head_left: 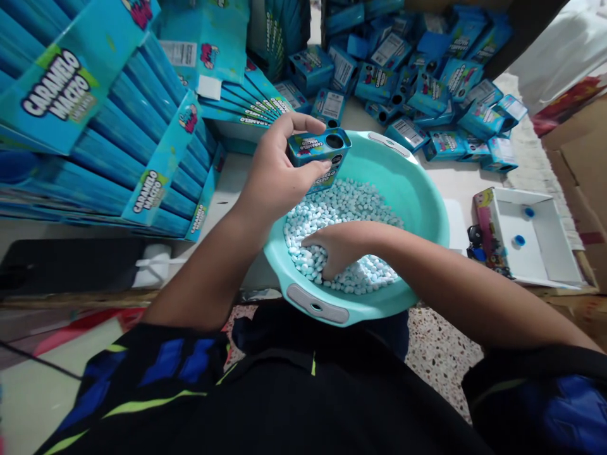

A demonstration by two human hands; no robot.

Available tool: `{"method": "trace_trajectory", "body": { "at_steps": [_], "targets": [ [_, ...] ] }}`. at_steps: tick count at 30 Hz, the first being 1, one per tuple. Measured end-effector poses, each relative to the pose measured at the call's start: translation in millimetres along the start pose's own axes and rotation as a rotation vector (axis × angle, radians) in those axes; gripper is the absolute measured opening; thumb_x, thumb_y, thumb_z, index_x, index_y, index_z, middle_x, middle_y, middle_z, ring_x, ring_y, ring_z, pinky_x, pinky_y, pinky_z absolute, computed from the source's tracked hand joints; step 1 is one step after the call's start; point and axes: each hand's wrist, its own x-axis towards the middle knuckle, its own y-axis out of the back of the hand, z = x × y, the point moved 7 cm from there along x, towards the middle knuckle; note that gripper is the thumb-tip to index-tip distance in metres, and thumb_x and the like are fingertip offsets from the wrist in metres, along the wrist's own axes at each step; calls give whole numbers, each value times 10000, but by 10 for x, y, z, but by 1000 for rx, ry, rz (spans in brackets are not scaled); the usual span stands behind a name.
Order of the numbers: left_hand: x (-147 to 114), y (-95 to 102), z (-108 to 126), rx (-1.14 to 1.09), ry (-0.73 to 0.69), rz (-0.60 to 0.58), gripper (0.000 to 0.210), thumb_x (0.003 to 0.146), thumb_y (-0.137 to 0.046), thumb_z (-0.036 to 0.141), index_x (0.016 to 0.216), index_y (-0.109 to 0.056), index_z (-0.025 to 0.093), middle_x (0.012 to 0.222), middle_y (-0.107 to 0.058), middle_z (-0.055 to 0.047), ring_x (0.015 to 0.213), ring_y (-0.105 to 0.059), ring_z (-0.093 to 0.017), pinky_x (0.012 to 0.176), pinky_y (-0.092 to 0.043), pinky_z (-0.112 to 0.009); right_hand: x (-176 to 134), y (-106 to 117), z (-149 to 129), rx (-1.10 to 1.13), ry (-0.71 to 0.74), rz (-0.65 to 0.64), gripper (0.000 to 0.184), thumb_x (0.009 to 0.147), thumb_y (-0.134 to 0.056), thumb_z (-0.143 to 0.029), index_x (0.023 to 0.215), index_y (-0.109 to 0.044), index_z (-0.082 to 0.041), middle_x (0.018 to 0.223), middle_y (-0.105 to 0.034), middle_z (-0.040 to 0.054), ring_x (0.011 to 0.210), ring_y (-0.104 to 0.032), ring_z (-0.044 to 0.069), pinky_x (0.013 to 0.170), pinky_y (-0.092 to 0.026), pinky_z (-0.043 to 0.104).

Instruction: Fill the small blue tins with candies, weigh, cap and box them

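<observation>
My left hand [279, 161] grips a small blue candy box [313, 148] above the far left rim of a turquoise tub [422, 196]. A dark round hole shows in the top of the box. In the tub lies a heap of small white and pale blue candies [353, 199]. My right hand [339, 246] is sunk into the candies, its fingertips buried among them. The fingers curl downward, and what they hold, if anything, is hidden.
Flat blue printed cartons [95, 120] are stacked on the left, beside a black phone-like slab [71, 262]. Many small blue boxes [417, 82] are piled at the back right. A white open tray [535, 234] with two blue caps sits on the right.
</observation>
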Motion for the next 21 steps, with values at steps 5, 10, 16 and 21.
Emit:
{"method": "trace_trajectory", "body": {
  "at_steps": [5,10,16,21],
  "targets": [
    [3,16,45,8,-33,45,359,771,-864,303,1071,-666,288,1204,-713,-29,1129,-696,-293,1001,-611,-510,16,-40,-35,51,-16,-88,903,717,-812,-310,1572,-538,-208,1501,-648,147,1284,-669,378,980,-578,430],
    [6,2,44,21,-12,17,367,782,-842,239,1097,-654,259,1190,-717,-25,1061,-707,-260,962,-628,-474,-86,138,-75,69,7,41,674,769,-781,-313,1425,-665,-203,1285,-760,129,1079,-715,306,836,-534,358],
    [12,-6,27,85,-22,-9,386,814,-824,212,1145,-626,222,1215,-711,-23,1090,-686,-224,999,-606,-420,-330,477,-138,385,284,243,221,804,-752,-316,986,-723,-193,926,-733,18,834,-628,162,769,-475,293],
    [-9,-23,127,161,-121,-36,391,794,-809,116,1120,-624,230,1247,-709,-7,1185,-658,-222,1097,-543,-415,-485,670,-50,684,356,464,248,753,-803,-342,888,-660,-193,800,-630,-5,744,-557,139,672,-435,295]
  ]
}}
